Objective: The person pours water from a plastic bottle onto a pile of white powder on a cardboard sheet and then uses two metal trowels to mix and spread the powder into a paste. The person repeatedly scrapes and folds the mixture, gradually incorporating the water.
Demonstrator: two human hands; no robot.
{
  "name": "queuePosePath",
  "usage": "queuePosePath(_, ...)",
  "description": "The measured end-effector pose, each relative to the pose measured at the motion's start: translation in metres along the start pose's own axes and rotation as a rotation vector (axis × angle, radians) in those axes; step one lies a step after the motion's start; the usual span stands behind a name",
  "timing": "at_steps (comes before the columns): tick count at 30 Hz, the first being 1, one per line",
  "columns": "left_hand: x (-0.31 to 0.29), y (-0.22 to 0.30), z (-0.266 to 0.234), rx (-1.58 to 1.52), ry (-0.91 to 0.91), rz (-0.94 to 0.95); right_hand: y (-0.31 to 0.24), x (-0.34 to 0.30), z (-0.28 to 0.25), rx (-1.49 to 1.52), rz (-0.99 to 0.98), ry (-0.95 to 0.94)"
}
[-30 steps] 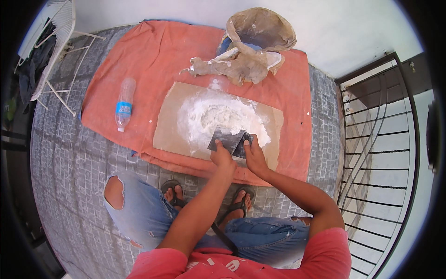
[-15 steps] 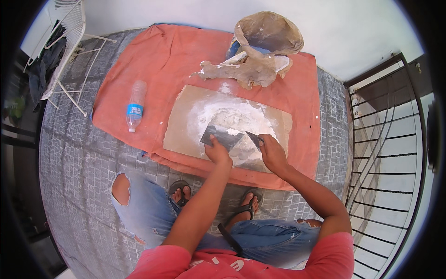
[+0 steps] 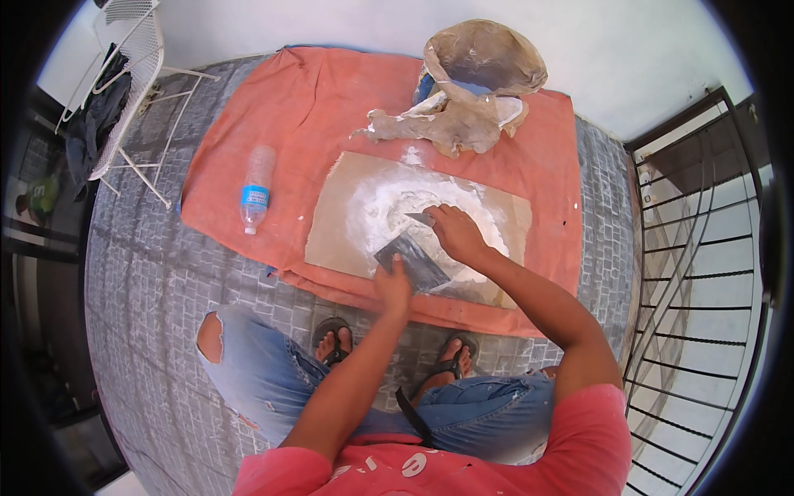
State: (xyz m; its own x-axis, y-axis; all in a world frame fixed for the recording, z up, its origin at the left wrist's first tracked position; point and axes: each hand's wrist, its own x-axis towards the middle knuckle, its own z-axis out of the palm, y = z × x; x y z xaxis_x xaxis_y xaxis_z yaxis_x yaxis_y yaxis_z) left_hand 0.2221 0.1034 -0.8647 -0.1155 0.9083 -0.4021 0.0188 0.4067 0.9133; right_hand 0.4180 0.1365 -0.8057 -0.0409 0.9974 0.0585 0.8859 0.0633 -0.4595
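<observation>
My left hand grips a dark, flat rectangular plastering trowel, its thumb lying on the face. The plate is tilted over the near part of a heap of white powder. Closed around a small putty knife, my right hand is over the middle of the heap, farther away than the trowel. The knife's handle is mostly hidden in the fingers, and its blade points left at the powder. Beneath the powder lies a brown cardboard sheet, dusted white around the heap.
An orange cloth spreads under the cardboard on grey paving. A clear bottle with a blue label lies on its left part. An open, torn paper sack stands at the back. A white metal chair and black railing flank the cloth.
My right hand has moved the putty knife left and farther away, from beside the trowel to over the heap. The trowel has turned and shifted slightly right. The whole view has shifted a little.
</observation>
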Motion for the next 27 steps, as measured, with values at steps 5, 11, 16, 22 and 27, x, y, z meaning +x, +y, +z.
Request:
queuePosePath(5, 0.026, -0.019, -0.014, -0.287, 0.117, -0.186, 0.016, -0.002, -0.008, -0.034, 0.030, -0.095)
queuePosePath(11, 0.039, -0.034, -0.009, -0.473, 0.105, -0.328, 0.029, -0.013, -0.022, 0.586, 0.420, -0.047)
queuePosePath(16, 0.020, -0.018, 0.032, -0.642, 0.159, -0.419, 0.000, -0.024, -0.009, 0.813, 0.403, 0.319)
queuePosePath(22, 0.009, 0.007, 0.064, -0.814, 0.146, -0.455, -0.033, -0.049, -0.002, 0.822, 0.453, 0.311)
queuePosePath(27, 0.025, 0.029, 0.064, -0.845, 0.082, -0.520, -0.011, -0.063, 0.000, 0.538, 0.284, 0.034)
